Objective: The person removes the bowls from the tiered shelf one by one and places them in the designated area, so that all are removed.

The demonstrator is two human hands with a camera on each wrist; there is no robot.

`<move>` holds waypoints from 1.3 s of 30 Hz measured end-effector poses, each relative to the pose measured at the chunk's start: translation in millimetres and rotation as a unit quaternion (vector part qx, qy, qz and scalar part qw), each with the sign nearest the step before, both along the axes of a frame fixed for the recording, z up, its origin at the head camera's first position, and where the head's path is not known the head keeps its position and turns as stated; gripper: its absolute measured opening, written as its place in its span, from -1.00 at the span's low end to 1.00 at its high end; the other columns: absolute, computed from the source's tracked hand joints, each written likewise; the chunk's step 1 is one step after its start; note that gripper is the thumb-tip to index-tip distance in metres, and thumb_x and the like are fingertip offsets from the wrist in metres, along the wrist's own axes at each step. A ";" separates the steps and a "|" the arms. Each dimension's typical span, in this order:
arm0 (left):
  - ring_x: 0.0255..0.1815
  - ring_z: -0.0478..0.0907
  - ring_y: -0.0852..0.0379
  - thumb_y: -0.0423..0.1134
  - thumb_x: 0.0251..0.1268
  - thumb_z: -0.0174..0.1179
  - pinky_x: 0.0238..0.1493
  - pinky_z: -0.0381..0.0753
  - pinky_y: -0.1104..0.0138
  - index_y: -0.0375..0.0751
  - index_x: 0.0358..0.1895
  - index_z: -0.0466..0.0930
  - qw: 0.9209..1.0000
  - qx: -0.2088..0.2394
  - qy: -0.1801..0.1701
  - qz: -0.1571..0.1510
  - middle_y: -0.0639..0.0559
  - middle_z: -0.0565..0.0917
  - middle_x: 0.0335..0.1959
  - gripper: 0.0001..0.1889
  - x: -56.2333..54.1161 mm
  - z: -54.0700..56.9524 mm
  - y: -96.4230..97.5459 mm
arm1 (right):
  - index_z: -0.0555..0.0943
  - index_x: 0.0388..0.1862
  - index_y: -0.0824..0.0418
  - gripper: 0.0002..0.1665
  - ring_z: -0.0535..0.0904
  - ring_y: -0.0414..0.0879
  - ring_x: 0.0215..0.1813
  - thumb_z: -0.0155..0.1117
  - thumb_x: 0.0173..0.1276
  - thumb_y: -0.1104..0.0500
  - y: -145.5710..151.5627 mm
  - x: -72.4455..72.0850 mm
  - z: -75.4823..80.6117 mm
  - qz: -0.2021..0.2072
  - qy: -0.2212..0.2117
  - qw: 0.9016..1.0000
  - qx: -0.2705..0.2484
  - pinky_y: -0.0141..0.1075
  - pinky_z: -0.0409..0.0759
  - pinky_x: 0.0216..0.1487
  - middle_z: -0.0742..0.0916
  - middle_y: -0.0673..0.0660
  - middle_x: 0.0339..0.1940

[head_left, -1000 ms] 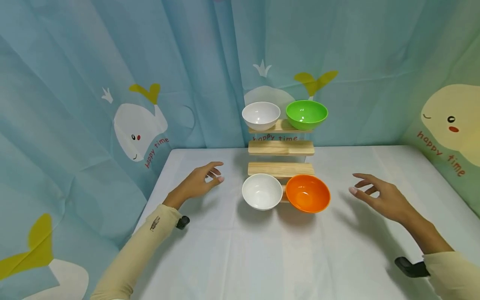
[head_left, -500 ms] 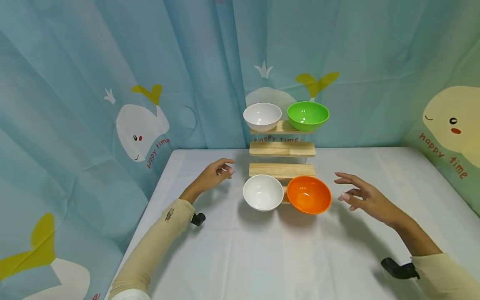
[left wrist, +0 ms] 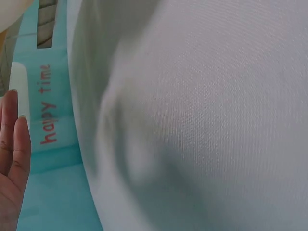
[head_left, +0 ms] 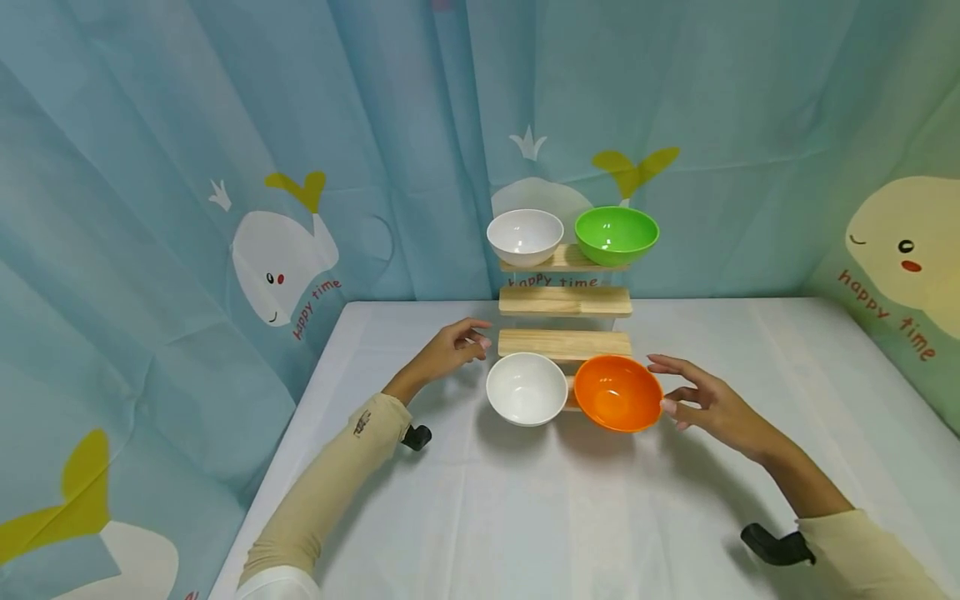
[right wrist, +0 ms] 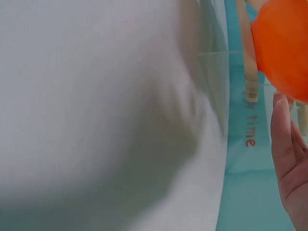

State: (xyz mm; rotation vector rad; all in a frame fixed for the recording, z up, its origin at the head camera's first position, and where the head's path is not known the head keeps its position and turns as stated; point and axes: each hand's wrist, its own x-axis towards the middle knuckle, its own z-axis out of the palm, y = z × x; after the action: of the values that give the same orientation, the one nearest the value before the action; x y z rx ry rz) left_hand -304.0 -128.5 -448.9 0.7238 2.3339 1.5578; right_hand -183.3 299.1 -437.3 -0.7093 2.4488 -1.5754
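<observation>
Orange plastic-looking gloss marks out the right-hand front bowl (head_left: 618, 394) in the head view, set on the lowest board of a stepped wooden rack (head_left: 566, 301). Beside it, on the same board, sits a white front bowl (head_left: 527, 389); a white back bowl (head_left: 525, 237) and a green bowl (head_left: 617, 235) share the top board, while the two boards between bear nothing. The right hand (head_left: 708, 408) reaches to the orange bowl's right side, thumb and fingers parted around its edge (whether skin meets rim, I cannot tell). The left hand (head_left: 453, 348) is just beside the white front bowl, fingers loosely bent, thumb apart from the forefinger. Beneath lies a white tablecloth (head_left: 517, 517), and behind hangs a blue printed curtain (head_left: 405, 125).

From the left wrist, two extended fingers show close together at the picture's edge, below a pale rounded surface cut off by the corner.

From the right wrist, an extended fingertip lies right at the orange bowl's outer wall; contact is uncertain, and most other fingers are hidden.
</observation>
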 end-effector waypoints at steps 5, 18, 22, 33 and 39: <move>-0.02 0.67 -0.28 -0.18 0.50 0.16 0.08 0.63 -0.08 -0.25 0.41 0.41 1.000 -0.015 0.002 0.006 -0.24 0.62 0.08 -0.51 1.4 2.4 5.8 | 0.22 0.57 0.16 -0.28 0.68 -0.16 -0.06 0.16 0.49 0.34 -5.6 0.5 -1.4 0.000 -0.011 1.000 -0.010 -0.23 0.70 -0.28 0.45 -0.33 0.34; -0.01 0.71 -0.11 -0.12 0.52 0.15 0.12 0.63 -0.06 -0.11 0.43 0.41 0.999 -0.030 -0.024 0.007 -0.18 0.63 0.12 -0.51 -1.0 3.8 12.2 | 0.24 0.56 0.15 -0.28 0.70 -0.22 -0.02 0.21 0.48 0.29 -11.1 1.0 -5.6 -0.006 -0.048 0.999 -0.009 -0.06 0.75 -0.29 0.47 -0.34 0.29; 0.00 0.70 -0.19 -0.13 0.53 0.14 0.12 0.61 -0.12 -0.17 0.45 0.37 0.999 -0.031 -0.022 0.002 -0.21 0.64 0.06 -0.49 -2.8 2.9 12.4 | 0.27 0.54 0.20 -0.30 0.71 -0.26 -0.03 0.22 0.48 0.28 -12.1 0.4 -7.0 -0.010 -0.051 0.999 -0.008 -0.07 0.75 -0.31 0.48 -0.40 0.25; -0.11 0.72 0.04 -0.13 0.53 0.14 0.10 0.62 -0.11 -0.16 0.44 0.38 0.999 -0.039 -0.016 -0.023 -0.22 0.71 -0.02 -0.50 -5.4 0.9 17.1 | 0.30 0.52 0.22 -0.31 0.71 -0.22 -0.04 0.24 0.47 0.21 -17.0 -0.9 -6.7 -0.017 -0.076 0.997 0.004 -0.08 0.74 -0.33 0.46 -0.41 0.23; -0.11 0.72 0.03 -0.15 0.50 0.18 0.10 0.62 -0.11 -0.16 0.43 0.39 0.999 -0.038 -0.020 -0.021 -0.20 0.72 -0.02 -0.49 -7.0 1.3 20.0 | 0.28 0.54 0.21 -0.25 0.68 -0.25 0.02 0.31 0.41 0.25 -16.8 -1.4 -7.1 -0.006 -0.069 0.998 0.004 -0.12 0.74 -0.34 0.44 -0.37 0.28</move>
State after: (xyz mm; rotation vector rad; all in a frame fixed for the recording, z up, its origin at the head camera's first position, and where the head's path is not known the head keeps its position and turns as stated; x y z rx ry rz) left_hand -311.0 -108.5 -447.6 0.7131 2.3190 1.4440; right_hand -184.7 282.3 -444.4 -0.5664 2.3624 -1.5628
